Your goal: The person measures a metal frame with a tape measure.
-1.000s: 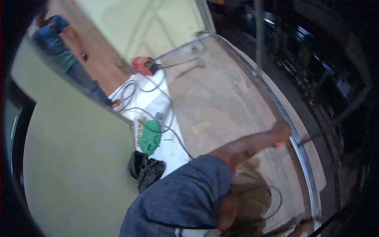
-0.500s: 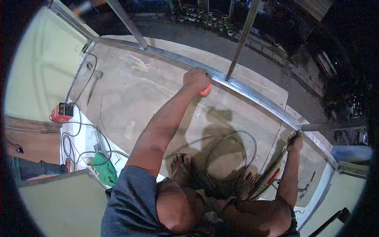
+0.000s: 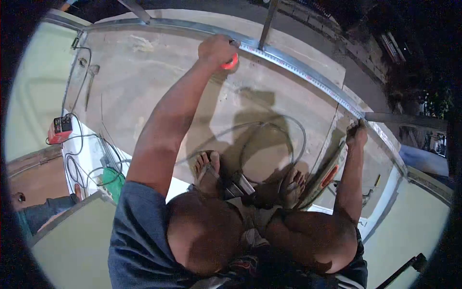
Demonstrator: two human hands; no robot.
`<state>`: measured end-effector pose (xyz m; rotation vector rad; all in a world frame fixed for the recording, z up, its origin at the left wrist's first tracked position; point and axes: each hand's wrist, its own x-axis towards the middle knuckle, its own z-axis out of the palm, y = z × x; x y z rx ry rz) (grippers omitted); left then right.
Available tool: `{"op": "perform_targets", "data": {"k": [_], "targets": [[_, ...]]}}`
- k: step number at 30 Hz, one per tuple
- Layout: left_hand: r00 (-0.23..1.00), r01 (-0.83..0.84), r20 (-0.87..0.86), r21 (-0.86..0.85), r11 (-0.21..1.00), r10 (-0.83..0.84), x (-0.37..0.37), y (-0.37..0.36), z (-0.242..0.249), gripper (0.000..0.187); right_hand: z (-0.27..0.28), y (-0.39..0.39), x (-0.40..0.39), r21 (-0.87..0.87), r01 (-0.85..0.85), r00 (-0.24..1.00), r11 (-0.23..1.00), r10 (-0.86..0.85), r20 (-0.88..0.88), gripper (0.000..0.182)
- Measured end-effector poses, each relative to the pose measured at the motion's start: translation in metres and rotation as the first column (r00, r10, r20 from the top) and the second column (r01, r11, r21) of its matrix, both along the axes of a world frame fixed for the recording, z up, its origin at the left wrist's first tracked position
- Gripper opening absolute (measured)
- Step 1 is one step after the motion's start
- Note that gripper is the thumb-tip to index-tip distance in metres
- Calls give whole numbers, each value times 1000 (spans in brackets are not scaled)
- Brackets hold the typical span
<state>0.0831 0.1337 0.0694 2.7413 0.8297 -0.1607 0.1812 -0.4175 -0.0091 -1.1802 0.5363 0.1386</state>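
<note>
Tape measure stretched along a metal rail between two bare hands

The left hand (image 3: pixel 216 49) has its fingers wrapped around a red-cased tape measure (image 3: pixel 230 62). Its pale, marked metal blade (image 3: pixel 308 77) lies along a silvery metal rail (image 3: pixel 187 28). The right hand (image 3: pixel 356 135) is at the blade's other end, fingers curled; whether they grip it cannot be told. Bare feet (image 3: pixel 208 172) rest below, near a looped grey cable (image 3: pixel 304 139).

Floor panel's (image 3: pixel 159 60) far edge: left hand (image 3: pixel 216 49) hides most of red tape case (image 3: pixel 232 62). I can't read blade's (image 3: pixel 308 77) tiny numbers. Other person (image 3: pixel 50 210) cut off at left.
</note>
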Motion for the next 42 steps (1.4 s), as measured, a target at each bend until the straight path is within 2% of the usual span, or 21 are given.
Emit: {"op": "perform_targets", "data": {"k": [1,3,8,11,13,17,19,20,22,24,26,27,29,31,35,37,39,41,42], "targets": [[997,16,76,27,1000,-18,-1,2,2,48,2,3,-1,-21,32,999,999,-32,-9,16],[997,32,67,20,999,-33,3,6,-4,49,13,18,-4,-41,158,986,987,-160,-43,15],[999,37,5,10,999,-38,5,6,-5,52,17,19,-7,-24,114,993,993,-114,-33,12],[1000,9,-8,68,998,-8,4,6,-7,48,14,17,-4,-34,110,993,993,-111,-49,12],[991,132,2,68,989,-132,5,13,-16,65,16,18,-6,-27,106,993,994,-107,-52,12],[990,123,55,114,986,-130,5,14,-21,68,15,18,-4,-30,137,989,990,-138,-59,14],[997,80,-16,32,996,-79,3,10,-9,69,12,15,-3,-53,153,986,987,-157,-64,17],[997,80,-16,32,996,-79,2,7,-7,69,10,14,-2,-15,167,985,986,-167,-52,16],[999,15,44,49,999,-17,2,3,-4,46,11,15,-3,25,179,983,984,-178,-41,16],[1000,2,24,43,999,-3,1,0,2,45,13,16,-5,-45,95,995,994,-95,-19,12],[1000,-13,4,38,999,13,0,1,3,45,10,13,-1,-35,134,990,990,-135,-33,11],[998,34,42,53,998,-37,-1,2,0,45,11,15,0,-28,173,983,984,-175,-48,10],[993,80,79,70,994,-85,0,5,-4,44,12,16,-4,-30,139,989,990,-140,-40,9],[1000,10,-16,36,999,-10,3,4,-2,59,24,26,-9,-36,107,994,994,-108,-33,8],[998,69,5,32,997,-69,4,12,-16,55,23,24,-8,-69,120,991,990,-124,-50,8],[993,52,105,53,997,-57,4,12,-22,54,23,24,-9,-64,107,993,992,-109,-33,8],[992,61,107,71,996,-68,5,12,-23,54,23,24,-9,7,127,992,992,-127,-22,14],[991,70,109,88,994,-80,5,11,-20,55,19,19,-7,-20,110,993,994,-111,-37,10],[998,37,56,59,998,-41,3,4,-3,55,16,17,-6,-47,92,994,995,-95,-53,7]]}}
